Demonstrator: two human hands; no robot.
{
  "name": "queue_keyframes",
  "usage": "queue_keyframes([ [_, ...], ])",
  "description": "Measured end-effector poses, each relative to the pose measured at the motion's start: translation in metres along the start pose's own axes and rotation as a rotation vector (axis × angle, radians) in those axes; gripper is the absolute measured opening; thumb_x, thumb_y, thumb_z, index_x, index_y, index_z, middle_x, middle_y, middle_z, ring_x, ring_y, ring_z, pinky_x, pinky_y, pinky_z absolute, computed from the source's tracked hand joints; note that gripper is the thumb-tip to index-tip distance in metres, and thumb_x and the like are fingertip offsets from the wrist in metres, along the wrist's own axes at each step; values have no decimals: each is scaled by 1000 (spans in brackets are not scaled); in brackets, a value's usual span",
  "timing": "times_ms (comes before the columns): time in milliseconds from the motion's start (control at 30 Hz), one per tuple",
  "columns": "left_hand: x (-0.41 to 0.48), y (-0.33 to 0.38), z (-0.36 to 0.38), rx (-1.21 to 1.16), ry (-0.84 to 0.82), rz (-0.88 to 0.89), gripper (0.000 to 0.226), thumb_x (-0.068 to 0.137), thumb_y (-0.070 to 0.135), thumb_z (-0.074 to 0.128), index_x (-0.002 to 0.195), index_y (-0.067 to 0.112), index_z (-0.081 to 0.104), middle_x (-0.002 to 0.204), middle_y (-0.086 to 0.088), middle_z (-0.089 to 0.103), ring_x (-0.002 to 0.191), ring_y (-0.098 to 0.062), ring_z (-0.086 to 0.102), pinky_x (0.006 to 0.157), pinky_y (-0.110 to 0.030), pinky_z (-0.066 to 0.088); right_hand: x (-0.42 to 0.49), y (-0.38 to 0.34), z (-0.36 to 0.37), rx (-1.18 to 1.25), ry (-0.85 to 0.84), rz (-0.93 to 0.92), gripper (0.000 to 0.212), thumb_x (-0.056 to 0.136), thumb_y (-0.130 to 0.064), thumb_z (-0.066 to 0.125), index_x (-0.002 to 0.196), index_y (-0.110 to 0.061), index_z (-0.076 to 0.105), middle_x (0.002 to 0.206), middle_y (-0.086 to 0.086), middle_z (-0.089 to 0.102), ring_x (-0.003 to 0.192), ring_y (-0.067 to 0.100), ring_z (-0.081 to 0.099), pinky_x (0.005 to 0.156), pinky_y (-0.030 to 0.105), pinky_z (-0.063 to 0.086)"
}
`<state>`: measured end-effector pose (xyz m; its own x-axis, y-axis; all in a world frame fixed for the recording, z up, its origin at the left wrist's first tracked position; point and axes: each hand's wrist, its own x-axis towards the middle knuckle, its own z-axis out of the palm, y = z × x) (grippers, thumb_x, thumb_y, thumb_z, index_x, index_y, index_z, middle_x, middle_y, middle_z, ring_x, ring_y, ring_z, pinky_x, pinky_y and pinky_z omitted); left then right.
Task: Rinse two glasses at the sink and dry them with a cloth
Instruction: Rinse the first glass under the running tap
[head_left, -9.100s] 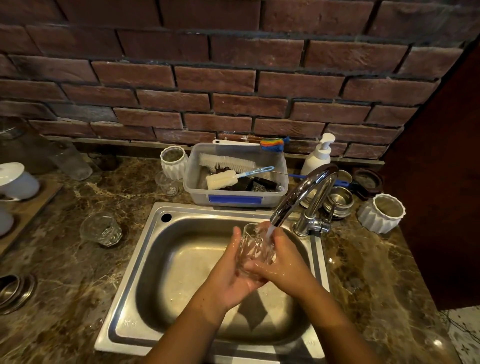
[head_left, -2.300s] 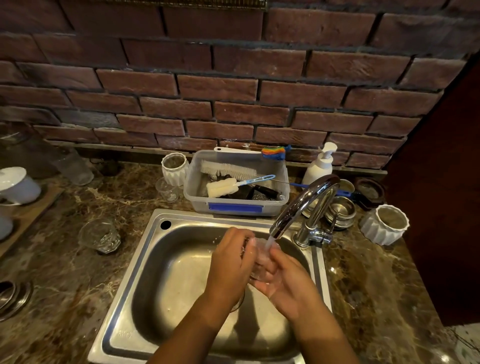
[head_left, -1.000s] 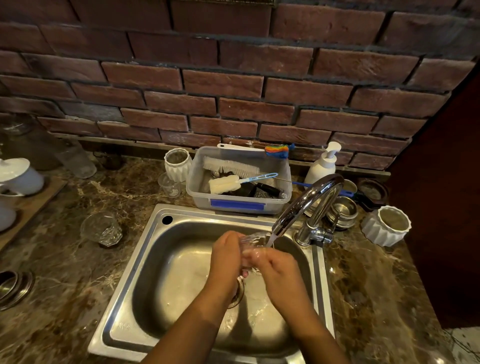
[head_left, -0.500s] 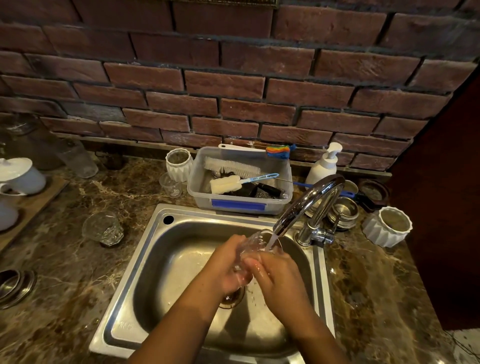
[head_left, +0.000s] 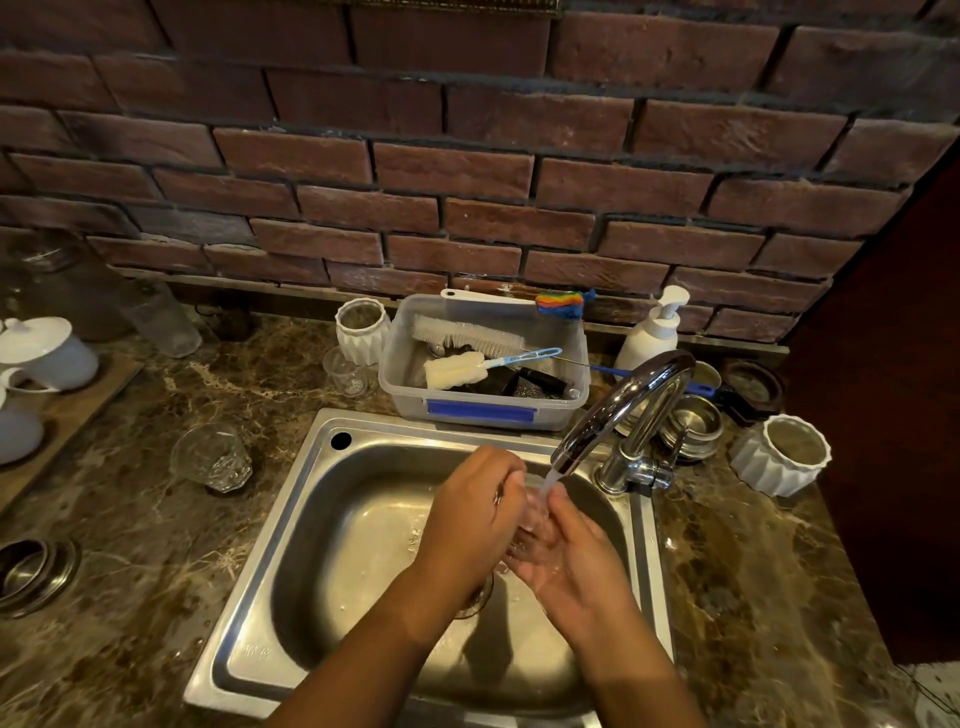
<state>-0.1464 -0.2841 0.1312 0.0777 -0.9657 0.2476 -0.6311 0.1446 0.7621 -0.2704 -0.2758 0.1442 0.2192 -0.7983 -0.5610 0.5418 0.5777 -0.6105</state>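
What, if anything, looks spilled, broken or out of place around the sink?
Nothing stands out. The clear glass is between the left hand and right hand under the running chrome faucet, water falling into the steel sink; the second faceted glass stands on the marble counter.

No readable text; only an illegible stamped mark (head_left: 254, 650) on the sink (head_left: 363, 422) rim

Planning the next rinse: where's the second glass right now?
In the head view, the second glass sits on the counter, left of the sink.
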Motion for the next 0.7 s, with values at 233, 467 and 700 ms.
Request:
queue_keyframes([
  [233,5,19,-1,-811,-129,-991,23,102,28,49,100,13,67,85,-9,70,81,-21,66,68,-32,52,0,-5,-7,-1142,-132,-668,37,96,-46,47,82,-25,74,77,-5,74,76,9,70,76,44,57],
  [467,-12,-8,-17,-1270,-682,-998,60,94,66,51,113,16,76,103,-12,71,91,-25,59,76,-33,41,-7,-36,-3,-1160,-414,-514,35,92,-43,61,71,-17,70,63,4,68,53,12,62,52,28,49],
  [700,-24,4,7,-1435,-587,-1001,67,91,72,46,109,12,70,89,-13,64,60,-18,59,46,-19,39,26,-21,5,-731,252,-469,32,99,-7,54,70,-15,63,54,-1,59,48,11,53,48,23,44],
])
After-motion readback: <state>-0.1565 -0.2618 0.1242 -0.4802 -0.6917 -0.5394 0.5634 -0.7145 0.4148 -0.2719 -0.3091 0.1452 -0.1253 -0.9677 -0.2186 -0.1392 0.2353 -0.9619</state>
